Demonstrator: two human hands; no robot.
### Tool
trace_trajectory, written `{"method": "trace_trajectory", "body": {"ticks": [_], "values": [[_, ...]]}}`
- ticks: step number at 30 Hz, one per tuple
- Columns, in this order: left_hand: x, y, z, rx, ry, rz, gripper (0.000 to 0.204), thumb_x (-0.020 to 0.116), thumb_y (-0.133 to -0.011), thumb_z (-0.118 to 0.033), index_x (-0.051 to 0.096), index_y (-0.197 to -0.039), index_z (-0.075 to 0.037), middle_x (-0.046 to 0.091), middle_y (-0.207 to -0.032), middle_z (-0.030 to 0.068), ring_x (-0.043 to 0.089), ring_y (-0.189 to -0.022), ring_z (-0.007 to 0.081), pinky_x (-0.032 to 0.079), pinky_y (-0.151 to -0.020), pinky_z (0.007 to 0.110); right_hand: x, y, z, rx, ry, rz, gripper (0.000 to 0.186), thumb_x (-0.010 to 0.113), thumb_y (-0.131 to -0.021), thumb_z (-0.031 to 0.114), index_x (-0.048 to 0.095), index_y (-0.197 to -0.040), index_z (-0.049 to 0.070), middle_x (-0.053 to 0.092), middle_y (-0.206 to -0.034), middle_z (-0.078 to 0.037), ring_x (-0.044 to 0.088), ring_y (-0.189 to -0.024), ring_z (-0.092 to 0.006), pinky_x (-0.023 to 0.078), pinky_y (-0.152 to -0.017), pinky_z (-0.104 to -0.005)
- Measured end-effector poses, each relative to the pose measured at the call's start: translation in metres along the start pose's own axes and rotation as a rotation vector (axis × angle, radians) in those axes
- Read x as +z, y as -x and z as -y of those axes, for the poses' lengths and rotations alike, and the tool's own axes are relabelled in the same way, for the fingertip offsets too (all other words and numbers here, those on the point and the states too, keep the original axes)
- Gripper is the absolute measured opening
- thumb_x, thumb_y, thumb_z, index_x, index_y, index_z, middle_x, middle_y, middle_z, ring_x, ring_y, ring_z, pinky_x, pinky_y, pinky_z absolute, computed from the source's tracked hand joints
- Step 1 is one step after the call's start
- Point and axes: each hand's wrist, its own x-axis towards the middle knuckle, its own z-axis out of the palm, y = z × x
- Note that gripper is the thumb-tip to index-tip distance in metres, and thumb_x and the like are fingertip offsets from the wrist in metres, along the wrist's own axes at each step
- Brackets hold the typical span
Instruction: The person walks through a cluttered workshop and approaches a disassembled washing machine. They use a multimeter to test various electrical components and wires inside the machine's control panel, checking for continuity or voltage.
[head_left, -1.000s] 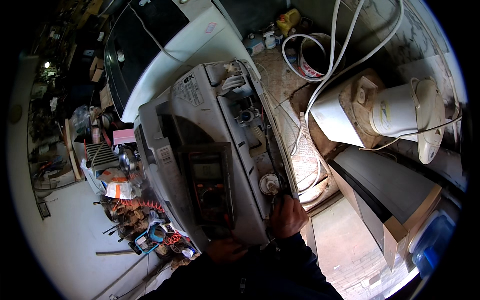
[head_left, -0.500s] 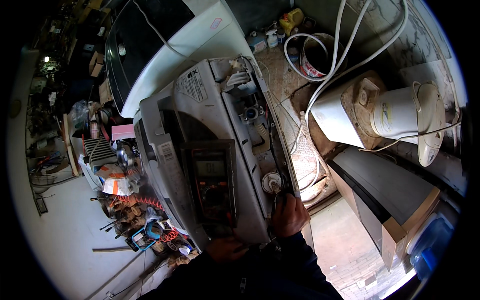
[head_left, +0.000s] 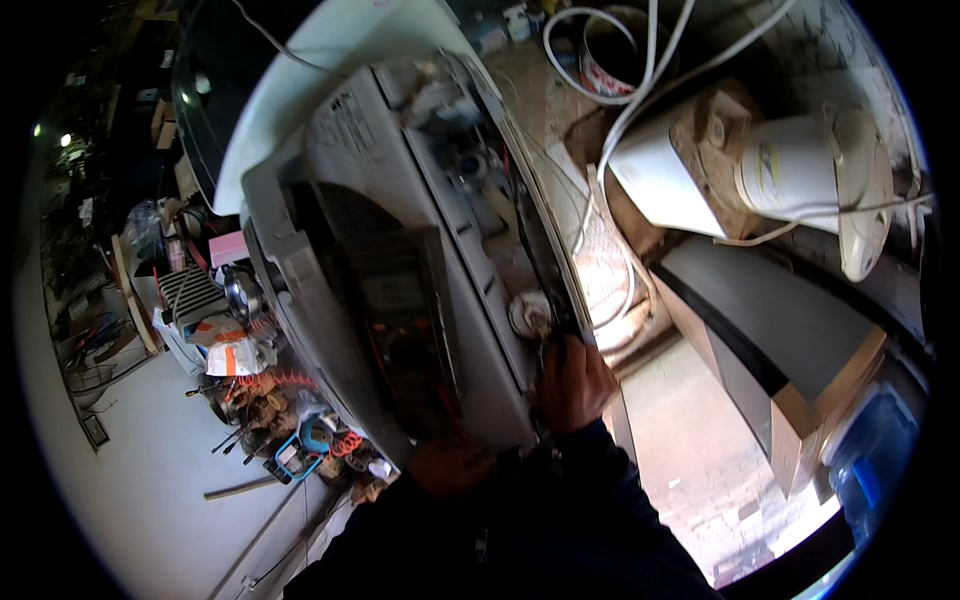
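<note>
In front of me is a grey washing machine top (head_left: 330, 135), with its narrow inner compartment uncovered along the right side. A dark-framed multimeter (head_left: 405, 345) lies on it; motion blurs its screen. My right hand (head_left: 578, 388) is closed at the near right corner of the compartment, just below a round whitish part (head_left: 530, 313). Its fingers pinch something dark and small that I cannot make out. My left hand (head_left: 450, 467) rests in shadow at the machine's near edge, below the multimeter, and its fingers are hidden. Pale plastic fittings (head_left: 475, 165) sit farther up the compartment.
A white appliance (head_left: 300, 80) stands behind the machine. To the right are looped pale hoses (head_left: 608, 150), a bucket (head_left: 612, 60), a dirty white unit (head_left: 665, 170) and a long grey panel (head_left: 770, 300). Tools and parts (head_left: 265, 405) clutter the left; a blue container (head_left: 875, 455) is lower right.
The view has shifted, so the machine and both hands appear higher in the picture, and it is blurrier. Both hands keep about the same places on the machine.
</note>
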Motion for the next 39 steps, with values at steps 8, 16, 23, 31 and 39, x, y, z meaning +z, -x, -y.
{"method": "trace_trajectory", "body": {"ticks": [8, 16, 23, 31, 39], "values": [[0.000, -0.007, -0.011, -0.446, 0.183, 0.110, 0.032, 0.069, -0.085, -0.040, 0.073, -0.092, -0.008, 0.069, -0.085, 0.0117, 0.068, -0.072, 0.0273, 0.057, -0.063, 0.038, -0.003, 0.004, -0.005, 0.037, -0.088, -0.031, 0.034, 0.075, -0.078, 0.013, 0.062, -0.106, -0.001, 0.065, -0.079, -0.014, 0.064, -0.065, -0.0300, 0.050, -0.056, -0.0378], [0.004, -0.009, -0.014, -0.544, 0.224, 0.051, 0.035, 0.074, -0.081, -0.041, 0.074, -0.086, -0.006, 0.067, -0.075, 0.0131, 0.068, -0.065, 0.0269, 0.055, -0.059, 0.038, -0.014, 0.024, -0.009, 0.138, -0.268, -0.072, 0.032, 0.072, -0.080, 0.007, 0.061, -0.108, -0.001, 0.068, -0.088, -0.020, 0.068, -0.077, -0.0357, 0.054, -0.068, -0.0411], [0.005, -0.007, -0.013, -0.545, 0.247, 0.010, 0.033, 0.076, -0.079, -0.037, 0.073, -0.084, -0.005, 0.066, -0.074, 0.0145, 0.067, -0.064, 0.0288, 0.054, -0.059, 0.038, -0.023, 0.033, -0.008, 0.321, -0.452, -0.063, 0.026, 0.068, -0.083, 0.006, 0.062, -0.108, -0.001, 0.069, -0.090, -0.019, 0.069, -0.079, -0.0310, 0.054, -0.071, -0.0364], [0.011, -0.004, -0.010, -0.502, 0.391, -0.041, 0.027, 0.071, -0.083, -0.031, 0.067, -0.082, -0.004, 0.061, -0.074, 0.0128, 0.062, -0.063, 0.0291, 0.049, -0.057, 0.040, -0.023, 0.042, -0.017, 0.368, -0.597, -0.046, 0.028, 0.068, -0.084, 0.008, 0.061, -0.110, -0.001, 0.070, -0.093, -0.018, 0.069, -0.081, -0.0240, 0.054, -0.074, -0.0338], [0.009, -0.005, -0.010, -0.474, 0.432, -0.074, 0.025, 0.072, -0.082, -0.027, 0.066, -0.079, -0.003, 0.062, -0.073, 0.0127, 0.063, -0.063, 0.0283, 0.049, -0.058, 0.040, -0.015, 0.046, -0.021, 0.355, -0.635, -0.079, 0.026, 0.068, -0.086, 0.008, 0.062, -0.109, -0.002, 0.069, -0.091, -0.011, 0.063, -0.079, -0.0129, 0.051, -0.073, -0.0281]]}}
